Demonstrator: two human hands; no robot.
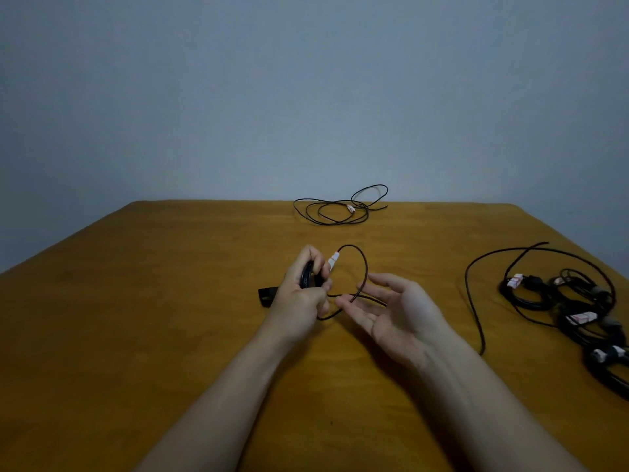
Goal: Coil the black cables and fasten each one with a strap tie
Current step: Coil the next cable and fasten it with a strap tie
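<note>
Plain indoor rm, home vs office can't tell: brown wooden table [153,318] fills near view, bare grey-blue wall [306,80] behind its far edge, dim light.

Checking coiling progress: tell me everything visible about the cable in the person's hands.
A thin black cable, partly wound into a small coil that the left hand grips above the table. A white tag with red marks sticks up beside the fingers. The loose rest loops up, crosses itself and runs across the fingers of the open right hand.
</note>
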